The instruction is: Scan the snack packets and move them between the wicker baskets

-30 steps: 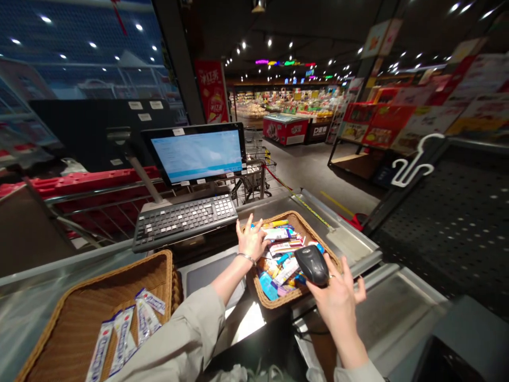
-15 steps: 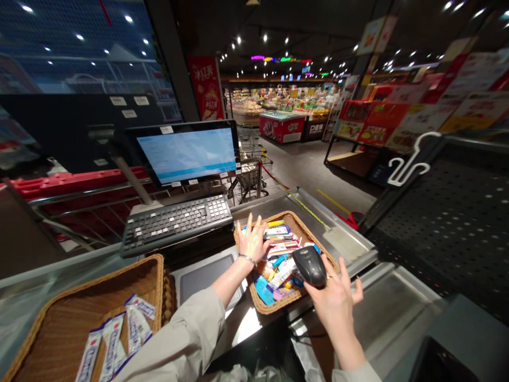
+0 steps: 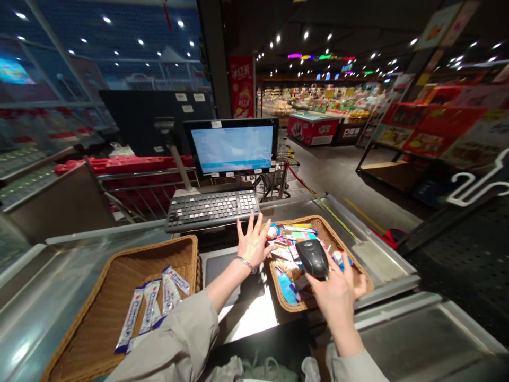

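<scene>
My right hand [image 3: 336, 289] grips a black handheld barcode scanner [image 3: 312, 258], its head over the right wicker basket [image 3: 284, 303]. Inside that basket lie several packaged snacks [image 3: 286, 252] in mixed colours, partly hidden by the scanner and hand. My left hand [image 3: 252, 244] has its fingers spread at the basket's left edge and holds nothing; whether it touches the rim I cannot tell. On the left, a larger wicker basket [image 3: 99, 313] contains several white-and-blue wrapped bars [image 3: 149, 305], and my left sleeve covers its near corner.
Behind the hands are a black keyboard [image 3: 214, 208] and a lit monitor [image 3: 234, 148]. Between the baskets a grey flat plate [image 3: 218, 273] is set into the counter. Metal counter trays [image 3: 433, 334] extend to the right, below a white hook [image 3: 461, 188].
The view has turned left, so the scene sits further right. My left hand has drawn back from over the snacks to the basket's left edge. The scanner stays in my right hand.
</scene>
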Demonstrator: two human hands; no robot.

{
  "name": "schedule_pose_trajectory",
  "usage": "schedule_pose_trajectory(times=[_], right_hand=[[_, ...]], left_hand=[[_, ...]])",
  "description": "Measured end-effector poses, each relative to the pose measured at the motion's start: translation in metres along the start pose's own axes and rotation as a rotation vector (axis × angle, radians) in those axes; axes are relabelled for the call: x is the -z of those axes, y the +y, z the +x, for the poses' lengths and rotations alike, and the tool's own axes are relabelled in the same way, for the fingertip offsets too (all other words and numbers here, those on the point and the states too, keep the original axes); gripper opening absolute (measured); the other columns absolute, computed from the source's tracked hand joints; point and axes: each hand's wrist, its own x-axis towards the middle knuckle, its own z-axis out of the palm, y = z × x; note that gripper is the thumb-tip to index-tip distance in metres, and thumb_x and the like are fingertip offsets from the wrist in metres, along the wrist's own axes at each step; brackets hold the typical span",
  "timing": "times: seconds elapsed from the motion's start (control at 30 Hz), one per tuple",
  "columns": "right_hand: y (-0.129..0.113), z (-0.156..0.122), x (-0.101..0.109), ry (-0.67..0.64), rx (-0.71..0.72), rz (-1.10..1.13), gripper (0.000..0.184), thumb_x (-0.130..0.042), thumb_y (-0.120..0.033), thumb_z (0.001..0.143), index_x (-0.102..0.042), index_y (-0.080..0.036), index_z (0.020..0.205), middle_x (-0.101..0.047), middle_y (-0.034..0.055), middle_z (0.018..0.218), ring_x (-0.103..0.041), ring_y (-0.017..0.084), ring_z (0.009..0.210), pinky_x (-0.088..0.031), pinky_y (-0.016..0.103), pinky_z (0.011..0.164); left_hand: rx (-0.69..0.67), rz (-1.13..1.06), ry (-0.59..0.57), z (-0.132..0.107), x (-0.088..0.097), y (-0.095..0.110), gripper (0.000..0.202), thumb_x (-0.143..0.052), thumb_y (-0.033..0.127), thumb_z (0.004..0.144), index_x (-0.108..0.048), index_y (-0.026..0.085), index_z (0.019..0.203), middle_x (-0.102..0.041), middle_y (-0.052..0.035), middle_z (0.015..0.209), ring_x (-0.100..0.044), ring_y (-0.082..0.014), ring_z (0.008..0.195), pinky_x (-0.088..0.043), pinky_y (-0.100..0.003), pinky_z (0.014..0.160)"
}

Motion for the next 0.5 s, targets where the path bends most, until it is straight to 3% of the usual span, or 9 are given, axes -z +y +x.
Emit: schedule_pose_trajectory(times=[0.13,0.5], right_hand=[[-0.022,0.001,-0.004,-0.017,0.039,0.030,0.055,-0.044,-0.063,0.087,-0.070,-0.021,0.112,-0.072,0.0125,0.114,-0.043,0.035,0.135,-0.015,0.059,0.109],[-0.080,-0.010,-0.028,-0.008,0.220,0.131,0.056,-0.040,-0.066,0.088,-0.073,-0.021,0.097,-0.074,0.0115,0.106,-0.049,0.035,0.129,-0.015,0.060,0.110]], left_hand=[[0.047,0.030,-0.008,-0.024,0.013,-0.022,0.081,-0.059,0.064,0.086,-0.033,0.029,0.155,-0.018,-0.0087,0.166,-0.010,-0.0355,0.154,0.006,-0.070,0.118],[0.244,0.128,-0.034,-0.110,0.031,-0.092,0.076,-0.059,0.061,0.088,-0.037,0.028,0.153,-0.022,-0.0109,0.165,-0.016,-0.0358,0.153,-0.007,-0.071,0.118]])
